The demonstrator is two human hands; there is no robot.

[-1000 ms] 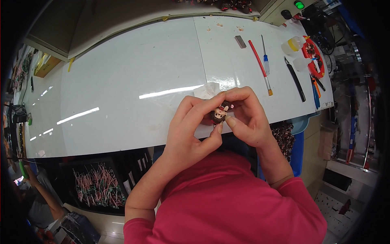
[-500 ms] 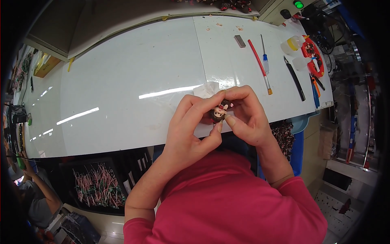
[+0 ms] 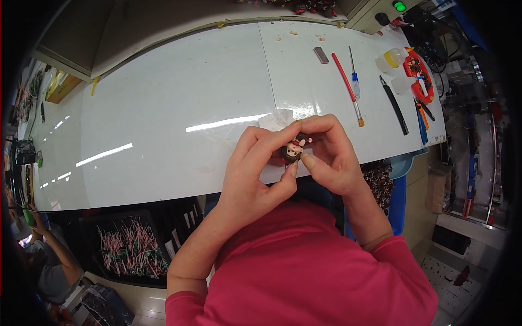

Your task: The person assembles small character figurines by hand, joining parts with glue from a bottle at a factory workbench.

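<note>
Between my two hands is a small figurine [image 3: 293, 149] with dark brown hair and a pale painted face, its head toward me. Thumb and fingers of my left hand [image 3: 260, 165] close on it from the left. My right hand [image 3: 333, 155] grips it from the other side, its thumb beside the head. Fingers cover much of the body. Just beyond my hands, a crumpled white tissue [image 3: 276, 120] lies on the white table [image 3: 179, 92].
To the right lie a red brush [image 3: 346, 81], a blue-handled screwdriver [image 3: 355, 81], a black craft knife [image 3: 394, 106] and a grey block [image 3: 321, 55]. Plastic bottles [image 3: 390, 60] stand by a red dish [image 3: 428, 96]. A blue bin [image 3: 399, 204] sits below the table edge. A co-worker's arm [image 3: 60, 250] shows far left.
My hands and the figurine stay practically still. At the far left, the co-worker's hand and the green thing near it have shifted slightly.
</note>
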